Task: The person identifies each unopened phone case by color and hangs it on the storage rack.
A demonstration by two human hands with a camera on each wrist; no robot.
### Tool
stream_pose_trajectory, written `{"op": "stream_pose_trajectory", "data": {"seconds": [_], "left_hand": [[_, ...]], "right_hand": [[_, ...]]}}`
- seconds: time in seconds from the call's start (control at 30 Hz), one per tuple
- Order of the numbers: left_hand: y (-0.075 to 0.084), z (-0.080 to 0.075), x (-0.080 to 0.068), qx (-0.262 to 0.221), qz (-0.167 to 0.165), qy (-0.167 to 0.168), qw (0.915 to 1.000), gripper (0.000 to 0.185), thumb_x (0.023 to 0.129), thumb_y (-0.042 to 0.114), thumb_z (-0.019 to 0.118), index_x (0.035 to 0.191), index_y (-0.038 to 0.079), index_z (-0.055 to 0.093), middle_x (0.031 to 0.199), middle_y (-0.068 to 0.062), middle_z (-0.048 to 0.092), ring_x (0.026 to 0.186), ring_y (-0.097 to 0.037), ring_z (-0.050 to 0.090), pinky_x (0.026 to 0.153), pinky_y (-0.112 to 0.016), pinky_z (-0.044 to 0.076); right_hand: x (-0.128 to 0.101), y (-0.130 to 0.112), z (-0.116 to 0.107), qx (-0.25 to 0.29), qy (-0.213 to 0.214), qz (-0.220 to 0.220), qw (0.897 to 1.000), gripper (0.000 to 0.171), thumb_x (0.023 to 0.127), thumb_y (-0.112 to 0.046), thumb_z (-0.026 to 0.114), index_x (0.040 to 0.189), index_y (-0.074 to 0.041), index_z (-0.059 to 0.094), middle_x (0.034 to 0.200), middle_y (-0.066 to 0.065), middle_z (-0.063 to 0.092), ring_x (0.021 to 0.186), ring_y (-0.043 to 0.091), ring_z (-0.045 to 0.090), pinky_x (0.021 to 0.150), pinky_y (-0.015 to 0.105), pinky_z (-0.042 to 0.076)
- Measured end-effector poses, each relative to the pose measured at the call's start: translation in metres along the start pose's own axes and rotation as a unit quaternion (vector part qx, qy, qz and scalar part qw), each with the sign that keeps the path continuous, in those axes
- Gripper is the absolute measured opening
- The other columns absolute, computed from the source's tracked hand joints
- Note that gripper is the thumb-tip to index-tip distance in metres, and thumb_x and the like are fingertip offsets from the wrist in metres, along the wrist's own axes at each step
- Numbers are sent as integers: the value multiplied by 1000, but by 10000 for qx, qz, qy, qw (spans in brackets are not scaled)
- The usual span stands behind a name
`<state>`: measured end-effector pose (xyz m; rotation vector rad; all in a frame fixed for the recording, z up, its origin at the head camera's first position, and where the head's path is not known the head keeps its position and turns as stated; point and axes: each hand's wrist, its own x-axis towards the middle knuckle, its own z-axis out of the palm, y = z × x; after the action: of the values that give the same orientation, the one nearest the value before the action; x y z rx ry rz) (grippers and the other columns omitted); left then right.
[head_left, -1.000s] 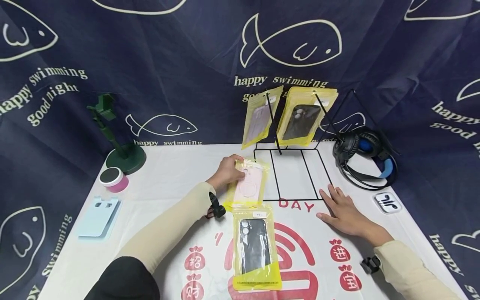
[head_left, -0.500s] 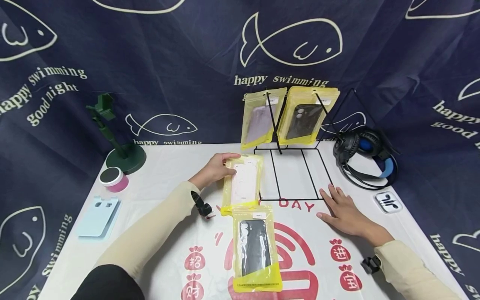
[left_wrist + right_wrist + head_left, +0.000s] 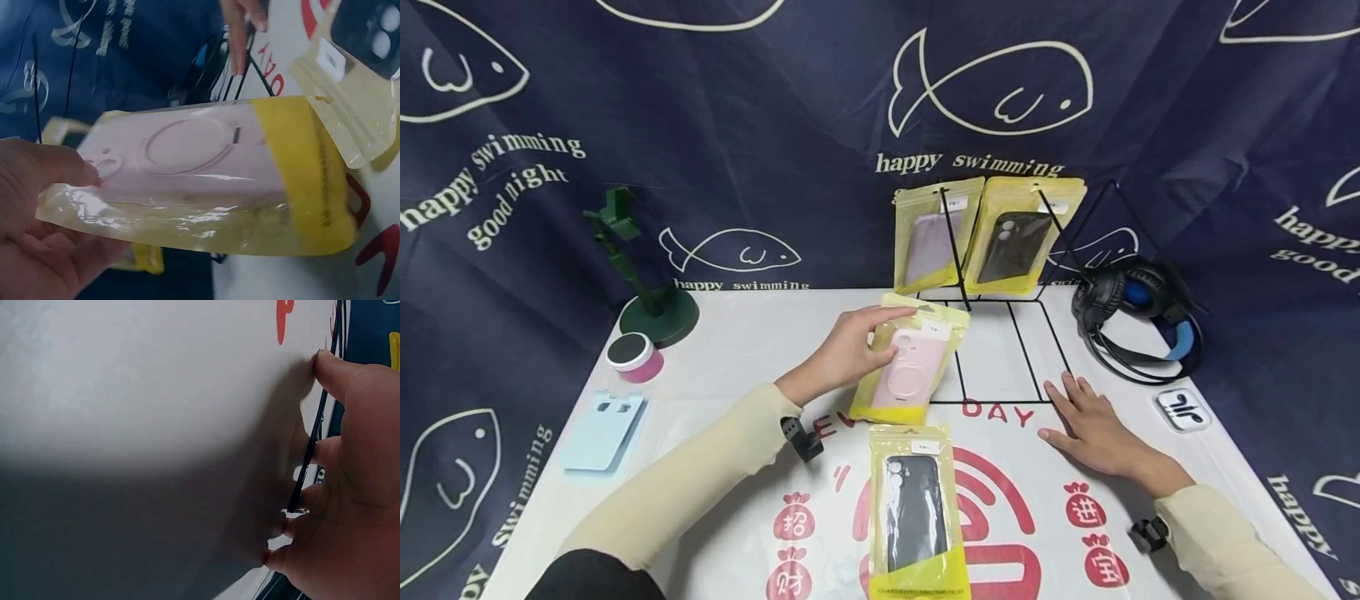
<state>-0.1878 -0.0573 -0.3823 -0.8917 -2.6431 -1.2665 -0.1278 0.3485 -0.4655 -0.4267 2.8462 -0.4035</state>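
Observation:
My left hand [image 3: 842, 354] pinches a yellow-edged clear bag holding a pink phone case [image 3: 917, 371], thumb in front and fingers behind. In the left wrist view the pink phone case [image 3: 187, 147] shows its ring and camera cutout through the plastic, raised off the table. My right hand [image 3: 1093, 429] rests on the table with fingers spread, fingertips by the front right corner of a black wire rack [image 3: 1026, 354]. A bagged black phone case [image 3: 916, 512] lies on the table nearer to me. From the rack's prongs hang a bagged purple phone case [image 3: 928, 246] and a bagged black one [image 3: 1015, 246].
Black headphones [image 3: 1101, 304] lie right of the rack, with a small white lettered box [image 3: 1182, 408] in front. At left are a dark green stand [image 3: 658, 317], a pink jar [image 3: 636, 360] and a light blue holder [image 3: 602, 433]. A dark fish-print curtain [image 3: 775, 125] hangs behind.
My left hand has lifted the bagged pink case off the table, first drawing it left, then tilting it up and rightward. The hanging bags have swung slightly. My right hand stays put.

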Motion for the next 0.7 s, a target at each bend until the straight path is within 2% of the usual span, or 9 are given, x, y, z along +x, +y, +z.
{"op": "stream_pose_trajectory", "data": {"seconds": [0.1,0.2,0.27,0.4,0.53,0.7], "left_hand": [[14,2,-5,193,643,-32,9977,56,87,-1,69,140,15,60,132,-8,67,81,-18,58,70,-25,50],[26,3,-11,172,1117,-155,9935,55,88,-2,67,140,14,59,121,-9,68,72,-18,53,63,-23,49],[32,3,-15,240,1414,-228,9894,54,89,-2,67,140,13,59,116,-8,67,74,-17,54,64,-23,51],[41,1,-21,486,1889,-280,9804,52,91,1,67,141,14,58,116,-6,65,81,-15,57,69,-19,50],[50,-2,-25,736,2307,-107,9702,52,91,3,66,142,15,57,106,-2,62,78,-11,54,69,-12,45],[62,-8,-30,876,2934,455,9509,51,88,1,67,138,11,59,99,-2,61,74,-8,50,67,-11,44]], "right_hand": [[0,1,1,-19,21,-13,10000,87,95,-52,59,156,1,26,162,35,10,149,57,9,112,77,10],[0,1,1,-5,40,-16,10000,87,95,-52,59,157,1,26,163,35,10,149,57,9,113,77,10],[-1,1,1,5,37,-17,10000,87,95,-52,59,157,1,26,163,35,10,149,57,8,113,77,10],[-1,1,1,-5,40,-17,10000,87,95,-52,59,157,0,26,163,35,10,149,57,8,113,77,10],[0,1,1,-8,21,24,10000,87,95,-52,58,157,0,26,163,35,10,149,57,8,113,77,9],[0,1,2,-32,9,42,10000,87,95,-53,58,157,0,26,162,35,10,148,58,9,112,77,10]]}}
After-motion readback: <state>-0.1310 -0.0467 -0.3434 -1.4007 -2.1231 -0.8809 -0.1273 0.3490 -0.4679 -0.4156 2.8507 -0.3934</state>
